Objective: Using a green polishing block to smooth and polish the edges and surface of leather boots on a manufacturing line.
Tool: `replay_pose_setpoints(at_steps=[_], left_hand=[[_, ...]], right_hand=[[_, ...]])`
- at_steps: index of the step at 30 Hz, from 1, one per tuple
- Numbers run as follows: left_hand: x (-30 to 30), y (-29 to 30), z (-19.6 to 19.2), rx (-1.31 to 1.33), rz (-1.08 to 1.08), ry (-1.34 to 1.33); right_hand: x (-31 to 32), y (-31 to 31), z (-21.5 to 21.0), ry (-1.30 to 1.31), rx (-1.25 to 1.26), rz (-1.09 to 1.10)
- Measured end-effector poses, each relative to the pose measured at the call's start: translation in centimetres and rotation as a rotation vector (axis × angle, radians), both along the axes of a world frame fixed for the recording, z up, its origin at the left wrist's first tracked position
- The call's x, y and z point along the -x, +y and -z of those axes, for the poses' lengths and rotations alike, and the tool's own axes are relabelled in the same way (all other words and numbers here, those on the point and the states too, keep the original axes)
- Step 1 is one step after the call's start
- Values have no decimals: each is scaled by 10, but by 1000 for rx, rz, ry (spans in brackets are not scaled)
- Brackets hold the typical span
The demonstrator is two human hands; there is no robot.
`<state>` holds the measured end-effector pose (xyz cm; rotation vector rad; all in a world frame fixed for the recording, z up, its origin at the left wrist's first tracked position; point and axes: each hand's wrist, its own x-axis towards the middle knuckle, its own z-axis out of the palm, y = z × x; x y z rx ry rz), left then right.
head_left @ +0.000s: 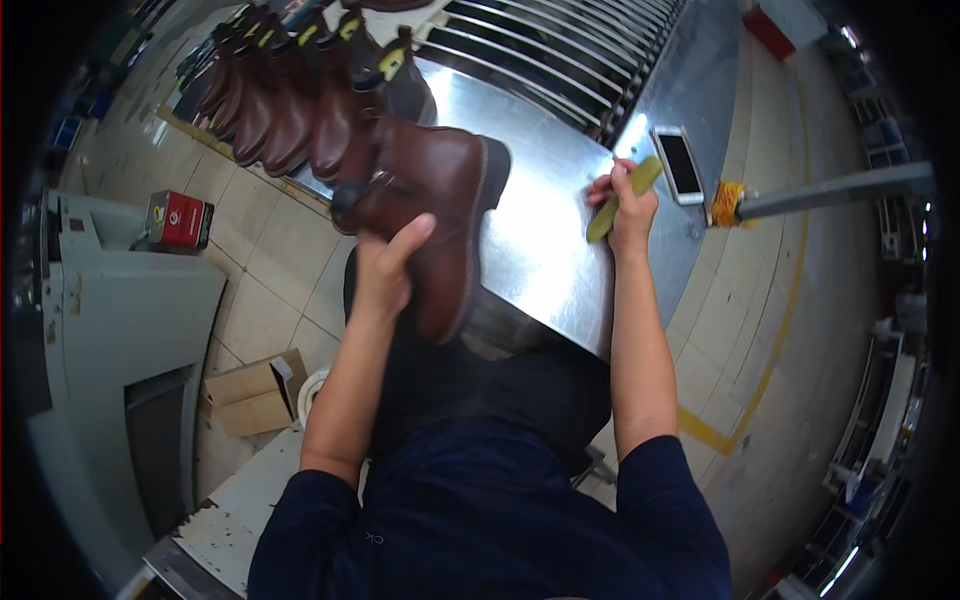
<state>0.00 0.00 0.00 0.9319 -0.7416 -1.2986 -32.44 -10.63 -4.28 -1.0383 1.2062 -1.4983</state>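
A brown leather ankle boot [430, 190] with a dark heel is in my left hand [385, 265], tilted on its side, its toe pointing down toward my lap. My thumb lies along the upper, and the other fingers are partly hidden. In my right hand [628, 208], over the metal table [545, 260], is an olive-yellow elongated flat piece [645, 177] with rounded ends. The fingers are closed around its middle; its exact kind is unclear. Just right of this hand, a white phone [680, 165] with a dark screen lies on the table.
Several brown boots [285, 130] with yellow tabs stand in a row at the far left. Beyond the table runs a slatted metal rack or conveyor [550, 45]. A grey machine [130, 300], a red box [180, 220] and an open cardboard box [255, 395] are at left. A metal bar [830, 190] juts in from the right.
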Motion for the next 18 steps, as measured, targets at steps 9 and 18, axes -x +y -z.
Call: replay_pose_setpoints(at_steps=[9, 18], left_hand=[[-63, 72, 29, 177, 301, -926], [-55, 70, 37, 46, 258, -756]], right_hand=[[-20, 9, -9, -84, -36, 114], [-121, 60, -54, -769, -249, -240]])
